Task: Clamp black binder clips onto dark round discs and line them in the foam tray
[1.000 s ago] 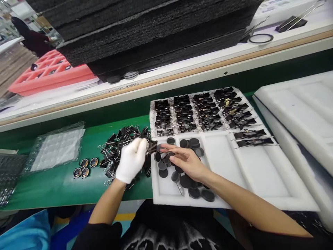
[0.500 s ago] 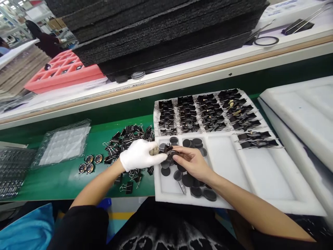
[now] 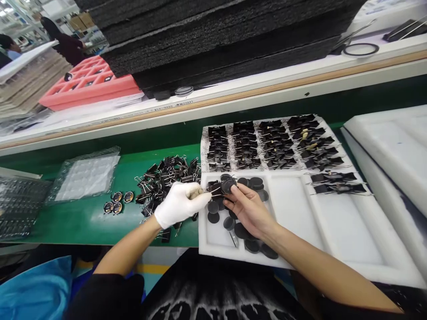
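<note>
Green worktop (image 3: 83, 218) w/ a white foam tray (image 3: 300, 213) on it, dark foam sheets (image 3: 216, 35) stacked on the shelf behind. Left hand (image 3: 180, 204), in a white glove, has its grip pinched shut on a black binder clip (image 3: 215, 189), held just above the tray's near-left compartment. Right hand (image 3: 248, 209), bare, holds a black round disc (image 3: 228, 185) against the clip, probably pushed into its mouth. Loose discs (image 3: 243, 231) lie below, a clip pile (image 3: 163, 178) just left of the tray
</note>
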{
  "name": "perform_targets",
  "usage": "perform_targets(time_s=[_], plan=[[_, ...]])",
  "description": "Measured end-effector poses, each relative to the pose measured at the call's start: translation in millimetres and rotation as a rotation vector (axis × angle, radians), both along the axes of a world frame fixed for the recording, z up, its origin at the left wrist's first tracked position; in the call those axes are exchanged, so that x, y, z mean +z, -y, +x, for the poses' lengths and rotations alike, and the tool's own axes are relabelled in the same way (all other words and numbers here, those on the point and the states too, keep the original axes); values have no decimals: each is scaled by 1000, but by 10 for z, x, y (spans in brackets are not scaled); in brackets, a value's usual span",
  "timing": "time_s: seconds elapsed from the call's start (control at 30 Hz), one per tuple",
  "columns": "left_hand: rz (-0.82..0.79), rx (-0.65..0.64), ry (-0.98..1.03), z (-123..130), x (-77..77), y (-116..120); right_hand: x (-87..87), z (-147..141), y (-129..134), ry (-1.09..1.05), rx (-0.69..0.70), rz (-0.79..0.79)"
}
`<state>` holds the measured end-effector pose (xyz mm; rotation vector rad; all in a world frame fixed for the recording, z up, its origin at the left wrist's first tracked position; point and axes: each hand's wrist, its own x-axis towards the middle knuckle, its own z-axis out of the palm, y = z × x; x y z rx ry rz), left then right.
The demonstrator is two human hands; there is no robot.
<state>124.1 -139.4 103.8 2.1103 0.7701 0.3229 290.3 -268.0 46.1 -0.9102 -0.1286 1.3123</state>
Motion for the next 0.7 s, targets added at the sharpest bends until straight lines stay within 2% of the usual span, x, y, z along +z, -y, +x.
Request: perform_targets(time_s=[0.23, 0.37, 0.43, 0.57, 0.63, 0.7], plan=[[-122, 101, -68, -1, -153, 191, -15, -80, 56, 82, 8, -21], [-115, -3, -168, -111, -63, 159, -9, -56, 56, 90, -4, -22], [-4, 0, -183, -291, 24, 82, 2, -14, 47, 23, -26, -10], [411, 305, -217, -741, 101, -147, 30, 87, 39, -120, -93, -50], [605, 442, -363, -871, 60, -259, 39, 116, 49, -111, -96, -94], [725, 478, -557, -893, -15, -353, 41, 118, 65, -88, -70, -118]])
